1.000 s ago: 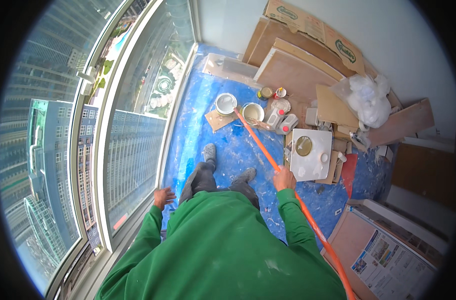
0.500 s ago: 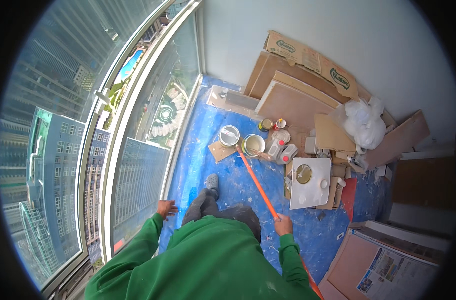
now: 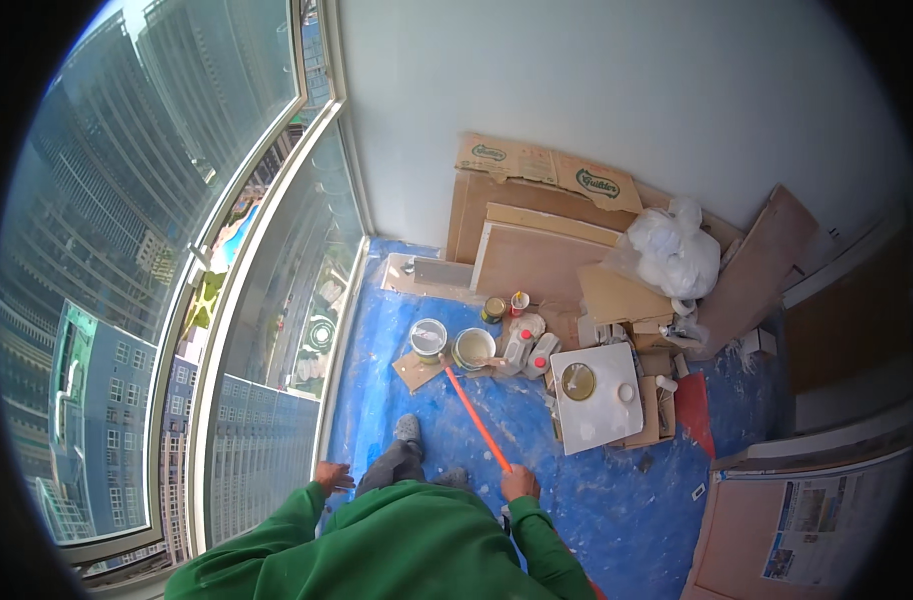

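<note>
My right hand (image 3: 521, 483) is wrapped around a long orange pole (image 3: 478, 417). The pole slants forward and left over the blue floor sheet, its far end beside two buckets; whatever is on that end cannot be made out. One bucket (image 3: 429, 338) is white-rimmed and stands on a piece of cardboard (image 3: 415, 373). Right of it, a second bucket (image 3: 475, 348) has a pale, cream-coloured inside. Low by the window frame, my left hand (image 3: 334, 477) is empty with its fingers apart. Both sleeves are green. A grey shoe (image 3: 408, 428) shows ahead of me.
Tall windows (image 3: 267, 330) line the left. Cardboard and boards (image 3: 537, 262) lean on the far wall, with a white plastic bag (image 3: 675, 240) at their right. Small cans (image 3: 494, 309), jugs (image 3: 543, 354) and a white board (image 3: 599, 410) with a round lid sit on the blue sheet (image 3: 597, 510).
My view has tilted up, so more far wall shows and the buckets sit lower in the picture. A second foot now shows. My right hand still grips the pole.
</note>
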`<action>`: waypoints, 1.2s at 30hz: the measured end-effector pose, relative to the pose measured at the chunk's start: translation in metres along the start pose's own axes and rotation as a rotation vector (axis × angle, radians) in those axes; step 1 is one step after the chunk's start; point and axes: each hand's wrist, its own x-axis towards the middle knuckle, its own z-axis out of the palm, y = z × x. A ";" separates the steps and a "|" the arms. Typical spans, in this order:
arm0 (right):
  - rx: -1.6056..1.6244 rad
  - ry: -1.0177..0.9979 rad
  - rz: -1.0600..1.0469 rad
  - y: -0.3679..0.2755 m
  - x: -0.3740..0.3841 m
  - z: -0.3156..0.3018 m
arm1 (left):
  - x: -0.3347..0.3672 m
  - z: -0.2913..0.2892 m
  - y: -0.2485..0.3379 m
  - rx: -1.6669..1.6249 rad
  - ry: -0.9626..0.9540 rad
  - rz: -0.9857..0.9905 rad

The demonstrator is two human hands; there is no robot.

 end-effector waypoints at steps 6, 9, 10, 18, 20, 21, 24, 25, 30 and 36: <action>-0.014 0.070 0.004 -0.004 -0.009 -0.017 | -0.024 0.017 -0.002 -0.053 0.100 0.040; -0.010 0.102 -0.061 0.008 -0.021 -0.025 | -0.024 0.021 -0.023 -0.066 0.162 0.004; 0.016 0.105 -0.060 0.010 -0.021 -0.028 | -0.023 0.022 -0.034 -0.068 0.183 -0.026; 0.238 0.082 -0.216 0.097 0.008 0.030 | -0.046 0.036 -0.054 -0.096 0.227 -0.044; 0.368 0.024 -0.173 0.123 0.019 0.054 | -0.053 0.035 -0.052 -0.118 0.242 -0.047; 0.433 -0.004 -0.151 0.134 0.022 0.063 | -0.051 0.032 -0.055 -0.133 0.244 -0.055; 0.526 -0.155 -0.029 0.147 0.023 0.069 | -0.055 0.031 -0.048 -0.148 0.241 -0.053; 0.566 -0.205 0.029 0.148 0.021 0.069 | -0.057 0.030 -0.044 -0.149 0.241 -0.048; 0.804 -0.492 0.342 0.129 -0.017 0.034 | -0.044 0.009 -0.049 -0.150 0.177 0.001; 0.943 -0.526 0.360 0.131 -0.028 0.055 | -0.038 -0.006 -0.043 -0.107 0.207 0.054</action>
